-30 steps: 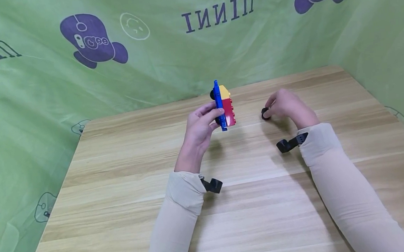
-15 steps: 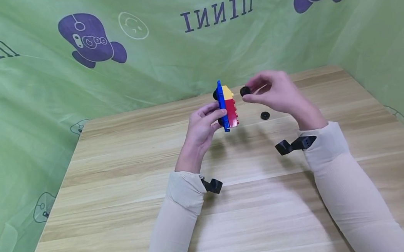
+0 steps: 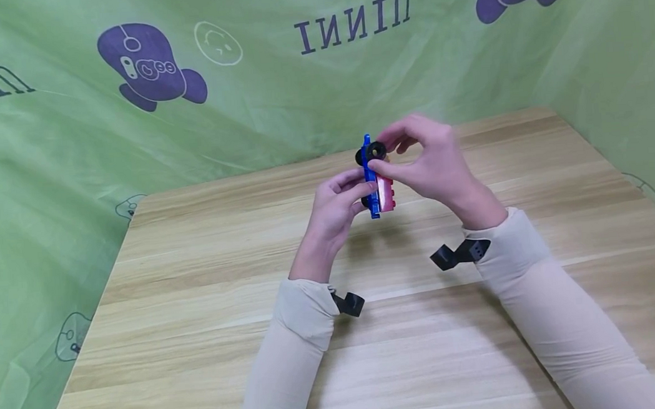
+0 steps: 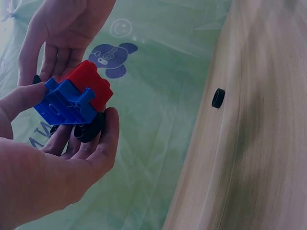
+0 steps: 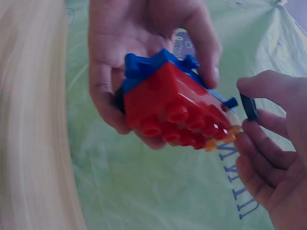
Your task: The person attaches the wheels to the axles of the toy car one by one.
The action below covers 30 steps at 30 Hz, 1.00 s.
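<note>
A toy car with a blue chassis, a red studded brick and a yellow brick is held on end above the table. My left hand grips it by the chassis, thumb on one side and fingers on the other. One fitted black wheel shows beside my left fingers. Between thumb and fingers, my right hand pinches a loose black wheel near the chassis, by the yellow end. Whether that wheel touches the axle I cannot tell.
Another black wheel lies on the wooden table; in the head view my right hand hides it. Green printed fabric hangs behind the table. A black camera mount sits at my right wrist.
My right hand has lifted one black wheel off the table and carried it left to the car, leaving another wheel behind. My left hand has shifted slightly right with the car.
</note>
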Each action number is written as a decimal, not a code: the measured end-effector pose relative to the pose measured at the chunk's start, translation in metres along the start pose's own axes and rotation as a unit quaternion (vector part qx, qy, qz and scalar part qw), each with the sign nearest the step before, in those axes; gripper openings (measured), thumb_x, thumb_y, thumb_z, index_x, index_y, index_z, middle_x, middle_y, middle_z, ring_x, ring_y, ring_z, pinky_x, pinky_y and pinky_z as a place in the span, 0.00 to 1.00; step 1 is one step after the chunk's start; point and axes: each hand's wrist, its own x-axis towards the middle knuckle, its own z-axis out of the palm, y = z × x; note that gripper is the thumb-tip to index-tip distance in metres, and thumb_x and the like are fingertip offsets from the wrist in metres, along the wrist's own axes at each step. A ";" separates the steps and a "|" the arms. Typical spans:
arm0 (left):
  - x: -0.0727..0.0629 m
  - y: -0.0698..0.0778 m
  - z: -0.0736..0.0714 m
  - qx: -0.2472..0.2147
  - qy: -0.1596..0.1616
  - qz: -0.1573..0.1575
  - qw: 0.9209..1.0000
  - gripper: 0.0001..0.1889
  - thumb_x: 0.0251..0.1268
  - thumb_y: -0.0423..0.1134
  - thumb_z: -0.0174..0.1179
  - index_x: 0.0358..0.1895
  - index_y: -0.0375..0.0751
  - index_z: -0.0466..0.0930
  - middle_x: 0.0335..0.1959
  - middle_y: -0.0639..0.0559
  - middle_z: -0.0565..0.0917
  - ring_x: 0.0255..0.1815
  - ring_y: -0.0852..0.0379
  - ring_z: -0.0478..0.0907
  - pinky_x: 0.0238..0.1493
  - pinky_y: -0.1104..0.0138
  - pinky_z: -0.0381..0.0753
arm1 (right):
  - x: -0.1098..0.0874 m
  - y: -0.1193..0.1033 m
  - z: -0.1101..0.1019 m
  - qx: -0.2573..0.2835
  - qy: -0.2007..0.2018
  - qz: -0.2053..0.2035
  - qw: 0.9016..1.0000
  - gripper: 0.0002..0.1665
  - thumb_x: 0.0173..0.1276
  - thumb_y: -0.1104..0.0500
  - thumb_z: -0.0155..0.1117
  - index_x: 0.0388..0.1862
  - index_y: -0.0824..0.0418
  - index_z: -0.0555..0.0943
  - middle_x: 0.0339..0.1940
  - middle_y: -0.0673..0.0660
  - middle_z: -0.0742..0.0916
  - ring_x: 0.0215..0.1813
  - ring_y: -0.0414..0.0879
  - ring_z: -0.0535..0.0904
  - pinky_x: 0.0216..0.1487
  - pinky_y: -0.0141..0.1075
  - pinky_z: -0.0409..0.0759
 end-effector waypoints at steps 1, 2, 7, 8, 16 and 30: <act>0.000 0.000 0.000 0.001 -0.001 0.001 1.000 0.20 0.66 0.22 0.60 0.61 0.23 0.76 0.43 0.48 0.84 0.44 0.58 0.83 0.44 0.68 0.85 | 0.000 0.001 0.001 -0.007 0.004 -0.012 1.000 0.18 0.49 0.69 0.82 0.39 0.72 0.85 0.35 0.63 0.88 0.38 0.39 0.81 0.41 0.26 0.78; 0.000 -0.001 0.000 0.000 -0.002 0.002 1.000 0.20 0.66 0.22 0.59 0.61 0.23 0.76 0.43 0.48 0.84 0.44 0.58 0.83 0.43 0.68 0.85 | 0.000 0.001 0.002 -0.012 0.008 -0.022 1.000 0.18 0.49 0.69 0.82 0.39 0.72 0.85 0.35 0.63 0.89 0.38 0.41 0.82 0.41 0.27 0.78; 0.000 -0.001 0.001 -0.004 -0.006 0.010 1.000 0.19 0.66 0.22 0.59 0.60 0.22 0.76 0.41 0.50 0.85 0.42 0.58 0.84 0.43 0.67 0.85 | -0.001 0.001 0.004 -0.032 0.012 -0.047 0.998 0.18 0.50 0.66 0.82 0.39 0.71 0.85 0.35 0.63 0.89 0.37 0.51 0.83 0.42 0.27 0.77; 0.000 -0.001 0.001 -0.004 -0.007 0.012 1.000 0.19 0.66 0.21 0.59 0.60 0.22 0.76 0.40 0.50 0.85 0.42 0.58 0.85 0.43 0.67 0.85 | -0.001 0.001 0.004 -0.035 0.012 -0.048 0.998 0.19 0.50 0.66 0.82 0.39 0.71 0.85 0.35 0.63 0.89 0.37 0.51 0.83 0.42 0.28 0.77; 0.000 -0.002 0.000 -0.003 -0.007 0.016 1.000 0.19 0.66 0.21 0.58 0.60 0.21 0.76 0.40 0.51 0.84 0.41 0.59 0.84 0.42 0.67 0.84 | -0.002 0.002 0.008 -0.032 0.011 -0.037 0.999 0.20 0.49 0.66 0.84 0.40 0.71 0.85 0.36 0.64 0.88 0.38 0.50 0.82 0.42 0.29 0.77; -0.002 0.001 0.001 0.027 0.012 0.023 0.999 0.19 0.64 0.21 0.60 0.59 0.22 0.76 0.41 0.49 0.83 0.42 0.59 0.83 0.44 0.68 0.85 | -0.002 -0.008 0.008 0.037 -0.002 0.103 0.994 0.12 0.61 0.66 0.75 0.43 0.68 0.87 0.39 0.61 0.88 0.39 0.35 0.80 0.43 0.29 0.79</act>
